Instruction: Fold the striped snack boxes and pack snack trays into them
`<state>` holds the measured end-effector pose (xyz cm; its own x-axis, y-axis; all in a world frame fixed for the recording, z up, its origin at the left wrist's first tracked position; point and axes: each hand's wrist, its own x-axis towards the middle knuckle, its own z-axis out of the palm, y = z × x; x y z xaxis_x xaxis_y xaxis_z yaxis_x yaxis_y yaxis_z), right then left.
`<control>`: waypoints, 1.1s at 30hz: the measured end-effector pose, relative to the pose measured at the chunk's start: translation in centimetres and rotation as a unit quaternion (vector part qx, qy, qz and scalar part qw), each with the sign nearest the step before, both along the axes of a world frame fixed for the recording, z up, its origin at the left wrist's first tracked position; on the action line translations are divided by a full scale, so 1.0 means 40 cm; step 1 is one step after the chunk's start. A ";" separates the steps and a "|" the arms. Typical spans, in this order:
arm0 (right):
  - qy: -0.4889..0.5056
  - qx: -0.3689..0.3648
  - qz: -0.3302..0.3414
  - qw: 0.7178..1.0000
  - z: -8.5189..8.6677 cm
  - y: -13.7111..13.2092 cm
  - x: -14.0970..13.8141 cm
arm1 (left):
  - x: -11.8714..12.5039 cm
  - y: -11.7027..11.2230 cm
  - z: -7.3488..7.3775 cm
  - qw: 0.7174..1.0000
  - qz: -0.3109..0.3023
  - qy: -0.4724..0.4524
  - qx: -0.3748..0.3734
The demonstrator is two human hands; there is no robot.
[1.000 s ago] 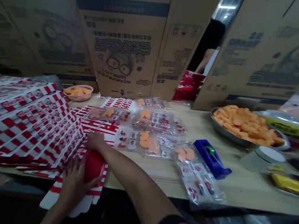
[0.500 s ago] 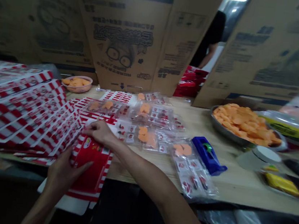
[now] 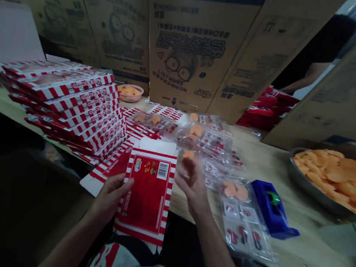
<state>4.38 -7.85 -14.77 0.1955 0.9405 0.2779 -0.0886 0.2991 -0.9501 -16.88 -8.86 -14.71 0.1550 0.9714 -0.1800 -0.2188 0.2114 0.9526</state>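
My left hand (image 3: 110,194) is closed on the left edge of a flat red carton (image 3: 146,190) with white stripes, its thumb lying over the printed face. The carton is tilted towards me, barcode at the upper right, a white flap standing up at its far end. My right hand (image 3: 193,185) is just right of the carton, apart from it, with fingers loosely curled, somewhat blurred, and nothing visible in them. Behind the left hand, another flat carton (image 3: 113,169) lies at the table edge. Clear packets (image 3: 214,144) of orange pieces and small sachets lie beyond my right hand.
A tall stack of striped boxes (image 3: 80,108) stands on the left. To the right are a blue tape dispenser (image 3: 270,210), a nearby packet (image 3: 245,219) and a metal bowl (image 3: 299,176) of orange chips. Large cardboard boxes (image 3: 195,44) line the back; a person's arm (image 3: 311,76) shows through a gap.
A carton has come away from the pile at the left to in front of me in my left hand. My right hand has let go and moved right. The view has swung left.
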 end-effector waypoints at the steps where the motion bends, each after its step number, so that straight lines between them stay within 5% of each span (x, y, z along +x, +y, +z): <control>1: 0.046 -0.048 0.096 0.993 -0.025 -0.030 0.013 | 0.011 -0.005 -0.008 1.000 -0.002 -0.008 -0.011; 3: 0.116 -0.124 0.232 0.958 -0.066 -0.080 0.025 | 0.033 -0.015 -0.028 0.999 -0.007 -0.016 -0.031; 5: 0.159 -0.166 0.259 0.938 -0.091 -0.113 0.028 | 0.052 -0.026 -0.044 0.999 -0.015 -0.029 -0.043; 11: 0.235 -0.186 0.127 0.946 -0.141 -0.152 0.025 | 0.079 -0.056 -0.054 0.988 -0.108 -0.048 -0.097; 15: 0.219 -0.186 0.091 0.953 -0.155 -0.160 0.032 | 0.080 -0.071 -0.071 0.986 -0.150 -0.034 -0.070; 21: 0.132 -0.084 -0.069 0.985 -0.143 -0.137 0.078 | 0.082 -0.105 -0.114 0.981 -0.186 -0.002 -0.055; 27: -0.015 -0.095 -0.031 0.995 -0.186 -0.185 0.106 | 0.110 -0.090 -0.123 0.994 -0.078 0.020 0.075; 33: -0.134 -0.045 -0.062 0.988 -0.197 -0.214 0.139 | 0.121 -0.050 -0.147 0.995 -0.066 0.023 0.068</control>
